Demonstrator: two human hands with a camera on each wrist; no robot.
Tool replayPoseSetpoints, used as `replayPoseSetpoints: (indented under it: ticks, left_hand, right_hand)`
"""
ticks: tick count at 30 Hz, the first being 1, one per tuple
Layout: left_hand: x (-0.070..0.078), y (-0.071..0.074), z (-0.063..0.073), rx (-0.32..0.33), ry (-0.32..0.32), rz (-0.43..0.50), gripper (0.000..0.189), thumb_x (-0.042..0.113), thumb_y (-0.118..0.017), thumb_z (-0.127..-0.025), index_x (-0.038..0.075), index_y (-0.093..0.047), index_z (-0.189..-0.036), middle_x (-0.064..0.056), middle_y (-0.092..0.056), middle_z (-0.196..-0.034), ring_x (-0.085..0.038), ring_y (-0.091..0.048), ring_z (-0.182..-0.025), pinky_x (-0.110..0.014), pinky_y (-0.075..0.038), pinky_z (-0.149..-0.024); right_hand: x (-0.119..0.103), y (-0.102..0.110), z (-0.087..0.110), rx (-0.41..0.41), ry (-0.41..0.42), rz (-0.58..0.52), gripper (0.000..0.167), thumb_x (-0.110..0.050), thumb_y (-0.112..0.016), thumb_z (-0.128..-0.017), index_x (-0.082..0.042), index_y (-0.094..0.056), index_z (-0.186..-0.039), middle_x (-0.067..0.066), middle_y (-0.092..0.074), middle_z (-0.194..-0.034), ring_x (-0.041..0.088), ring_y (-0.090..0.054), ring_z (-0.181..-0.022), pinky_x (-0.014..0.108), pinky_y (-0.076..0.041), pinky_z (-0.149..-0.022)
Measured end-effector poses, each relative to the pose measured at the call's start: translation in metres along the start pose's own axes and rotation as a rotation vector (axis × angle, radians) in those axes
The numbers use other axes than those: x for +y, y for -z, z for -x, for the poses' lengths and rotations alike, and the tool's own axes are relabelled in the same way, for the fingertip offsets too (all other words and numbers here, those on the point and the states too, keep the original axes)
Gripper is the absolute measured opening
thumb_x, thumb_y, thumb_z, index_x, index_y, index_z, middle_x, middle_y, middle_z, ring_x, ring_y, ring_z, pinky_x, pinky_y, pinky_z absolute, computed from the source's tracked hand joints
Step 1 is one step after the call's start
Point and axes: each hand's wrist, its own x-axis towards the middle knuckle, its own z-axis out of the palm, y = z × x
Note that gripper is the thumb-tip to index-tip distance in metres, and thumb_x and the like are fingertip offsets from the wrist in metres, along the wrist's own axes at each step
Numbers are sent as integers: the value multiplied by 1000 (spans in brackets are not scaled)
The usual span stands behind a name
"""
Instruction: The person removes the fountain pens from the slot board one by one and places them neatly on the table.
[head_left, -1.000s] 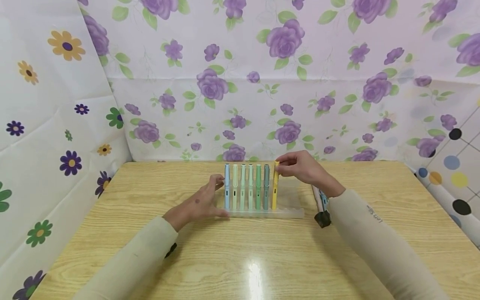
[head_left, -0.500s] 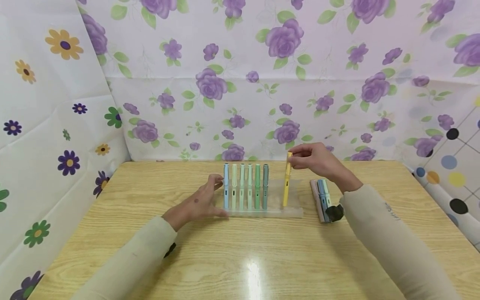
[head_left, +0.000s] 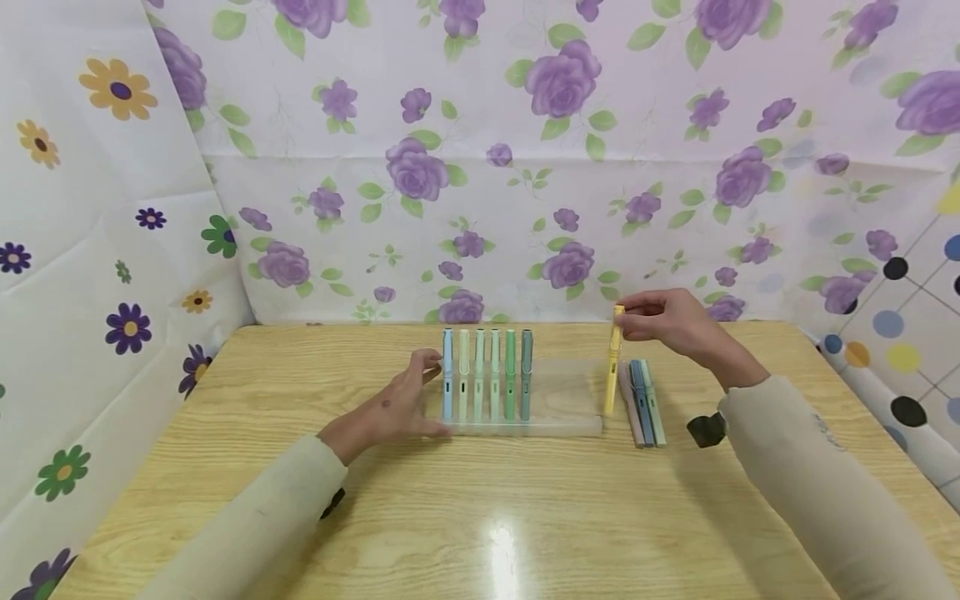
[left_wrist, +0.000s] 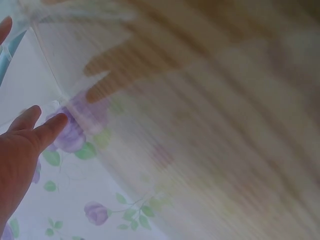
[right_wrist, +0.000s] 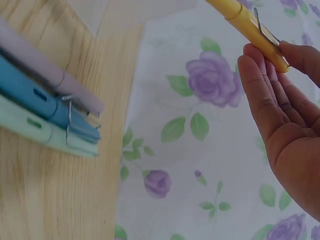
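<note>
My right hand pinches a yellow pen by its cap end, between thumb and fingertips. The pen hangs nearly upright, just past the right end of a clear plastic pen stand. In the right wrist view its metal clip shows beside the thumb. My left hand holds the stand's left end, thumb along the front lip and fingers at the back. Several pens stand upright in a row on its left half, from a light blue pen to a dark grey-green pen.
Right of the stand, three pens lie side by side on the wooden table: a pinkish pen, a blue pen and a pale green pen. A floral cloth hangs behind the table.
The yellow pen, pinched in my right hand, has come off the row and moved rightward beyond the stand's end. The three lying pens are now uncovered. My left hand stays on the stand.
</note>
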Motion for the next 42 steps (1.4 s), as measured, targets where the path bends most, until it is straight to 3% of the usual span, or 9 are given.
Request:
replayPoseSetpoints:
  ticks: [9,16,24,36,42]
  left_hand:
    - [-2,-1,-1,9,-26,-4,101,11,-90,-73,4,-17,-143,-30,-30,-149,-40,-34,-142,-50,-32,-114]
    - [-1,-1,0,2,-10,-10,100,10,-90,-74,4,-16,-142,-29,-30,-149,-39,-34,-143,-51,-34,-113]
    - [1,0,0,0,-15,-24,102,11,-91,-73,3,-17,-143,-28,-31,-149,-40,-34,-143,-50,-33,-114]
    - [-1,0,1,4,-17,-17,101,12,-91,-73,3,-17,-142,-26,-32,-148,-40,-34,-142,-51,-34,-113]
    - [-1,0,0,1,2,-13,101,11,-91,-73,5,-18,-142,-24,-31,-149,-37,-34,-143,-48,-33,-115]
  right_hand:
    - [20,15,6,-8,-47,20,59,-30,-66,-99,6,-48,-142,26,-47,-144,26,-68,-105,31,-57,-87]
    - [37,18,7,-26,-96,56,61,-33,-63,-100,7,-46,-143,27,-56,-133,29,-67,-108,35,-57,-89]
    - [61,25,13,-40,-118,93,64,-38,-61,-101,6,-45,-144,28,-56,-133,31,-67,-109,51,-50,-98]
    - [87,31,13,-26,-171,43,63,-31,-61,-101,12,-42,-144,26,-60,-127,20,-69,-98,45,-54,-94]
    - [96,30,13,-50,-197,57,62,-30,-59,-103,12,-40,-145,30,-56,-132,23,-69,-102,45,-54,-95]
